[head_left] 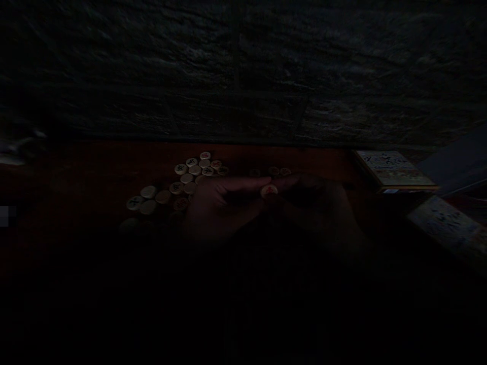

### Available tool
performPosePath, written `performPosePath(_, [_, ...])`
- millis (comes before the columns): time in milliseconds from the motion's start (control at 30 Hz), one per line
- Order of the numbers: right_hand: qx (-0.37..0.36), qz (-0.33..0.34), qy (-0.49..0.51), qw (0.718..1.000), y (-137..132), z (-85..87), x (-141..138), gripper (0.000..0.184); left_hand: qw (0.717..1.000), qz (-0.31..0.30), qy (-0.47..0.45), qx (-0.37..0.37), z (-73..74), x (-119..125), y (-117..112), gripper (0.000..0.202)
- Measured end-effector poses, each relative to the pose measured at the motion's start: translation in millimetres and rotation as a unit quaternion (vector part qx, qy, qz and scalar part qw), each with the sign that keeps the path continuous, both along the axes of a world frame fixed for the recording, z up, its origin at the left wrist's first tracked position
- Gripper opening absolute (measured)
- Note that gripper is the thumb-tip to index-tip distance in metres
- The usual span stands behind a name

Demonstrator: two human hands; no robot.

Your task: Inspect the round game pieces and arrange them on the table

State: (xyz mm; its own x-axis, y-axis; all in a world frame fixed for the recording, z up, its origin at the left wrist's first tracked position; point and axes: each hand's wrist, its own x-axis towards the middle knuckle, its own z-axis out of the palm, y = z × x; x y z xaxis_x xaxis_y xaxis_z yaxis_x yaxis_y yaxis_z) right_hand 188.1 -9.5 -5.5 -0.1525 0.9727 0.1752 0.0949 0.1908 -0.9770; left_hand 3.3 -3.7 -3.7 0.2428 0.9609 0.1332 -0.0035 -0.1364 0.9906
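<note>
The picture is very dark. A round Chinese chess piece (269, 191) with a red character faces up between my two hands. My left hand (218, 208) is closed, with finger and thumb pinching it from the left. From the other side my right hand (317, 203), mostly in shadow, also has its fingertips at the piece. Left of my hands, a cluster of Chinese chess pieces (195, 170) lies on the reddish table, some showing characters and some blank. A few more pieces (285, 172) lie behind my right hand.
A flat printed box (393, 170) lies at the right on the table (95, 172). Another printed box or lid (449, 220) is nearer, at the right edge. A rough stone wall (236, 66) rises behind the table. Darkness hides the foreground.
</note>
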Motion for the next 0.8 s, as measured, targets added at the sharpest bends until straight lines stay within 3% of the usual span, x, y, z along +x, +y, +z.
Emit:
performPosePath(233, [-0.009,-0.017,0.014,1.0,1.0,0.4,1.1,0.027,0.999,-0.031,0.014,0.031,-2.7,1.1,-2.5,0.031])
performPosePath(500, [-0.026,0.0,0.022,0.999,0.1,4.6,0.0,0.024,1.0,0.014,-0.005,0.016,-0.3,2.5,-1.6,0.024])
performPosePath(800, [-0.014,-0.014,0.005,1.0,1.0,3.6,2.3,0.024,0.999,-0.005,0.016,0.042,-2.8,0.2,-3.8,0.026])
